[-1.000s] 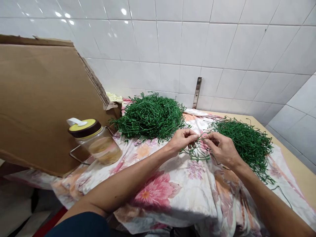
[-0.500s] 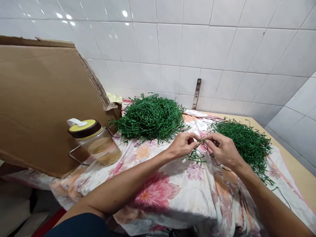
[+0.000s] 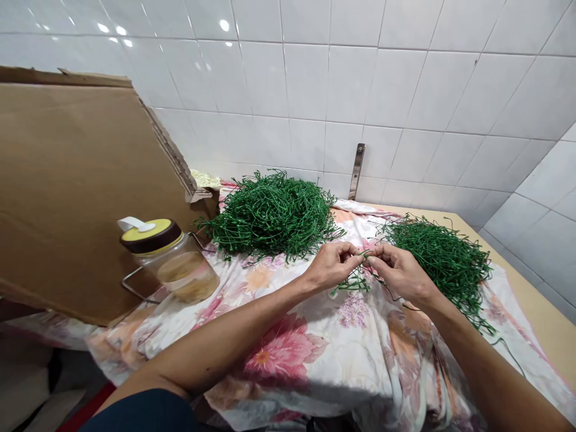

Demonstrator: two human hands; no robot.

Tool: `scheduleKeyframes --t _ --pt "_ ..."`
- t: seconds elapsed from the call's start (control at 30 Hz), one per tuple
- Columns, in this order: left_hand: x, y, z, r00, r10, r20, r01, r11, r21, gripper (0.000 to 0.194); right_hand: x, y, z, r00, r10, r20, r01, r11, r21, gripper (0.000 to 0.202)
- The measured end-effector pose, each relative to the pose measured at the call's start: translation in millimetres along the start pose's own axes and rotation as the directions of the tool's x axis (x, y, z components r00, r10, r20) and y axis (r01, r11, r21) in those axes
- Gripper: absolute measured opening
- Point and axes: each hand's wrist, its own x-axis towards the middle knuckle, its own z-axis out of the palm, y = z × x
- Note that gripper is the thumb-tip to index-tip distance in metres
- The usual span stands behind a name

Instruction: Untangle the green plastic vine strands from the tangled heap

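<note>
Between my two hands is a small bunch of thin green stems (image 3: 355, 282), which look like artificial plant stems with little buds. My left hand (image 3: 332, 264) pinches it between thumb and fingertips. Almost touching it, my right hand (image 3: 400, 271) pinches at the same green strands, its fingertips meeting the left ones. Just behind my right hand lies a loose pile of green stems (image 3: 441, 258). A larger heap of the same stems (image 3: 274, 213) rests beyond my left hand, toward the wall.
A floral cloth (image 3: 288, 354) covers the table (image 3: 535, 300). To the left, a jar (image 3: 173, 261) with a yellow and brown lid holds brownish liquid, beside a large cardboard box (image 3: 81, 198). White tiled wall (image 3: 306, 78) closes off the back, with a metal strip (image 3: 357, 171) against it.
My right hand has come slightly closer to my left, and the fingertips now meet over the stems. The view has shifted a little; the piles stay as they were.
</note>
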Motion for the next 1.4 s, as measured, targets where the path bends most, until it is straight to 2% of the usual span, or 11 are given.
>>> scheduleKeyframes --t 0.07,0.23,0.37,0.7,0.87,0.93,1.0,1.1,1.2,1.3,1.4 --pt "0 0 0.7 1.0 0.006 -0.013 -0.006 1.0 -0.006 0.029 0 0 0 1.0 0.027 -0.01 -0.026 0.999 0.044 0.03" --pt "-1 0 0.5 1.0 0.005 0.02 -0.003 0.997 -0.073 0.032 -1 -5 -4 0.998 -0.012 -0.061 0.005 0.994 -0.112 0.028" --pt "1 -2 0.2 0.999 0.028 0.033 -0.024 0.993 -0.118 0.031 -2 -8 -5 0.997 -0.042 -0.064 0.033 0.991 -0.131 0.03" --pt "1 -4 3.8 0.999 0.017 -0.032 -0.021 0.991 -0.132 0.039 -2 2 -3 0.996 -0.057 -0.076 0.036 0.967 -0.251 0.026" --pt "4 -7 4.2 0.998 -0.043 -0.044 0.03 0.964 -0.265 0.039 -4 -2 6 0.99 -0.075 -0.119 0.042 0.964 -0.263 0.026" --pt "5 -10 6.3 0.995 -0.09 -0.045 0.07 0.939 -0.336 0.042 -5 -2 13 0.974 -0.144 -0.173 0.085 0.947 -0.31 0.025" --pt "7 -14 8.5 0.989 -0.138 -0.047 0.111 0.919 -0.378 0.046 -7 -1 20 0.94 -0.278 -0.196 0.173 0.888 -0.427 0.022" --pt "13 -22 6.6 0.983 -0.177 -0.057 0.144 0.918 -0.37 0.05 -13 -6 28 0.883 -0.451 -0.128 0.303 0.757 -0.579 0.022" --pt "22 -29 -4.1 0.957 -0.247 -0.149 0.188 0.926 -0.328 0.053 -20 -19 32 0.861 -0.504 -0.071 0.365 0.709 -0.604 0.024" --pt "26 -30 -13.7 0.942 -0.267 -0.202 0.179 0.911 -0.371 0.056 -20 -31 23 0.831 -0.541 -0.131 0.372 0.715 -0.593 0.017" --pt "22 -22 -13.4 0.959 -0.268 -0.088 0.196 0.86 -0.472 0.059 -13 -30 -3 0.78 -0.557 -0.286 0.274 0.714 -0.644 0.016"
